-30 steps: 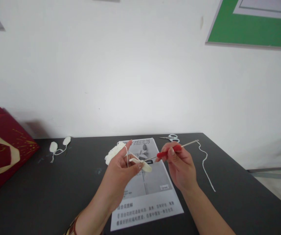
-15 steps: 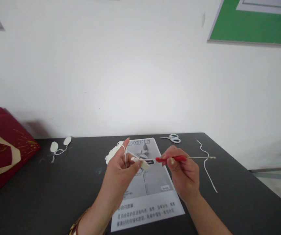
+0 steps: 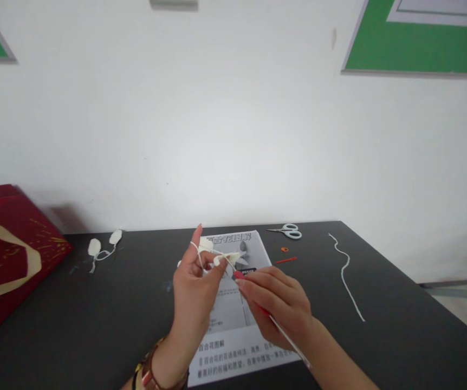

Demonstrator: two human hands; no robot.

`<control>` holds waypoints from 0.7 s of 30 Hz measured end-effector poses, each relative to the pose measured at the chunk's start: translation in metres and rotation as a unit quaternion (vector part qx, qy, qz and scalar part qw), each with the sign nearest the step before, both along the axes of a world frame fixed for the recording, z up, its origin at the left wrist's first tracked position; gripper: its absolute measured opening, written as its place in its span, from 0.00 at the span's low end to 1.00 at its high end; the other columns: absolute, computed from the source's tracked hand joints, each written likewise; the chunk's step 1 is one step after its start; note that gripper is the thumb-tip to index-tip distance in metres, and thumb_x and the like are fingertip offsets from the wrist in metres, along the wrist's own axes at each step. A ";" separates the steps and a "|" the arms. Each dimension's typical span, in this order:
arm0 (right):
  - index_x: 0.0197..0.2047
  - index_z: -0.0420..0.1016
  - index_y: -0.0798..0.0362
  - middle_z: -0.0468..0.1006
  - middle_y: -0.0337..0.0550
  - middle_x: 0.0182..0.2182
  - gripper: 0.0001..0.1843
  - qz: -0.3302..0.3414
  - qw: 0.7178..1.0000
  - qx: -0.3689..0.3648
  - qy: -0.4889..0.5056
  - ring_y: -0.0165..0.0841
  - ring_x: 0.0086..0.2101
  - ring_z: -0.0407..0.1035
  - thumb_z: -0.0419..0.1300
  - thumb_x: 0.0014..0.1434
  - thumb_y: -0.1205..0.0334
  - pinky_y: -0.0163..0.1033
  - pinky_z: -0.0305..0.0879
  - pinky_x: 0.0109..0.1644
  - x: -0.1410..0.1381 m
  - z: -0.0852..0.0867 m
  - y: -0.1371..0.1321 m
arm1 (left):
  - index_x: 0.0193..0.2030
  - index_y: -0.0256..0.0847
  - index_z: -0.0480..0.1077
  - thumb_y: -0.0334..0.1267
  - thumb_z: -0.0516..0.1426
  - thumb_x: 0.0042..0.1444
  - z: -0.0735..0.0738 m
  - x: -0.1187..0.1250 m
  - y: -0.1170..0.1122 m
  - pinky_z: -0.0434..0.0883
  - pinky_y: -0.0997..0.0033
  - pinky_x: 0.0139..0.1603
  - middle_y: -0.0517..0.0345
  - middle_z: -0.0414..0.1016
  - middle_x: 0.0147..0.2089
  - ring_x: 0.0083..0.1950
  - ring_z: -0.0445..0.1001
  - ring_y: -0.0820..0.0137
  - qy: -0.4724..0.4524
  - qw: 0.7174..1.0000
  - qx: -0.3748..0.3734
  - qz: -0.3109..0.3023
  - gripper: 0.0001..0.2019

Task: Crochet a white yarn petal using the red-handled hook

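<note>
My left hand [image 3: 195, 287] pinches a small white crocheted piece [image 3: 229, 258] between thumb and fingers. White yarn [image 3: 196, 248] loops round its raised index finger and runs to the piece. In my right hand [image 3: 280, 303] is a crochet hook [image 3: 239, 275] with a red grip, the fingers wrapped round it. The hook's thin metal tip meets the crocheted piece, and its other end points down toward the lower right. Behind my left fingers, part of a white yarn ball [image 3: 206, 245] shows.
Under my hands lies a printed pattern sheet [image 3: 233, 374]. Scissors [image 3: 290, 231], an orange stitch marker [image 3: 284, 249] and a red needle-like piece [image 3: 286, 260] lie right of it. A yarn strand [image 3: 344, 268] is farther right. Two white crocheted petals [image 3: 94, 247] and a red gift bag [image 3: 10, 260] are left.
My right hand has moved left and lower, and the hook has turned from nearly level to a steep slant. The orange marker and red piece have come into sight.
</note>
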State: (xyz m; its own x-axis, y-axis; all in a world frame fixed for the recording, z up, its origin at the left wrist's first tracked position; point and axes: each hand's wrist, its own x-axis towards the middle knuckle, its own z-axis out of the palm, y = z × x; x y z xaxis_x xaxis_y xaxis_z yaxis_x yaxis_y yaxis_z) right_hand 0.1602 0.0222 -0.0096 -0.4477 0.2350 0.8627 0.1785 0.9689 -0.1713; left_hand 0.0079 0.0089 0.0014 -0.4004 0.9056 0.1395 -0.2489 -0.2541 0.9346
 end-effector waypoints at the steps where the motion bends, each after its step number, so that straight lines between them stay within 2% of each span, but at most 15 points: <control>1: 0.52 0.69 0.57 0.79 0.52 0.39 0.25 0.001 1.000 -0.020 0.019 0.36 0.37 0.71 0.57 0.51 0.81 0.42 0.71 0.39 -0.001 0.001 0.000 | 0.66 0.49 0.53 0.33 0.64 0.47 0.000 0.000 -0.001 0.65 0.77 0.35 0.70 0.67 0.25 0.29 0.65 0.78 -0.001 1.000 0.013 0.009 0.40; 6: 0.45 0.74 0.52 0.80 0.45 0.34 0.20 0.009 0.979 -0.164 0.116 0.32 0.33 0.73 0.58 0.53 0.80 0.37 0.71 0.36 -0.001 0.010 0.002 | 0.65 0.50 0.55 0.33 0.63 0.49 -0.002 0.003 -0.002 0.65 0.78 0.37 0.68 0.69 0.28 0.31 0.66 0.78 -0.013 0.998 0.047 0.025 0.37; 9: 0.45 0.76 0.51 0.79 0.46 0.37 0.19 0.047 0.977 -0.178 0.104 0.33 0.35 0.73 0.57 0.55 0.79 0.38 0.71 0.36 0.001 0.012 0.005 | 0.64 0.50 0.56 0.31 0.63 0.49 0.001 0.002 -0.001 0.64 0.81 0.35 0.70 0.66 0.27 0.29 0.65 0.81 -0.063 0.997 0.043 -0.006 0.36; 12: 0.48 0.75 0.51 0.79 0.48 0.39 0.21 0.045 0.986 -0.135 0.081 0.34 0.37 0.72 0.56 0.55 0.79 0.40 0.71 0.38 0.004 0.009 0.007 | 0.65 0.48 0.54 0.28 0.64 0.46 0.005 -0.001 0.001 0.66 0.79 0.38 0.70 0.67 0.25 0.29 0.67 0.80 -0.121 0.991 0.026 -0.051 0.40; 16: 0.54 0.71 0.55 0.78 0.53 0.43 0.23 0.008 1.000 0.006 0.018 0.38 0.43 0.70 0.54 0.57 0.77 0.44 0.72 0.43 0.007 0.002 0.007 | 0.65 0.43 0.54 0.27 0.65 0.43 0.011 -0.005 0.001 0.67 0.75 0.40 0.70 0.67 0.24 0.30 0.71 0.78 -0.157 0.985 -0.001 -0.071 0.43; 19: 0.56 0.69 0.60 0.78 0.57 0.42 0.22 -0.021 0.996 0.082 -0.035 0.41 0.45 0.69 0.55 0.57 0.75 0.46 0.72 0.46 0.007 0.000 0.004 | 0.66 0.48 0.52 0.28 0.65 0.44 0.013 -0.007 0.000 0.68 0.76 0.35 0.69 0.69 0.26 0.28 0.70 0.78 -0.123 0.990 0.011 -0.068 0.42; 21: 0.55 0.70 0.60 0.78 0.56 0.42 0.22 -0.019 0.998 0.060 -0.023 0.40 0.45 0.69 0.56 0.56 0.77 0.45 0.72 0.45 0.005 0.002 0.001 | 0.66 0.52 0.50 0.29 0.64 0.46 0.013 -0.007 -0.001 0.67 0.76 0.34 0.68 0.70 0.26 0.27 0.69 0.78 -0.062 0.996 0.047 -0.050 0.43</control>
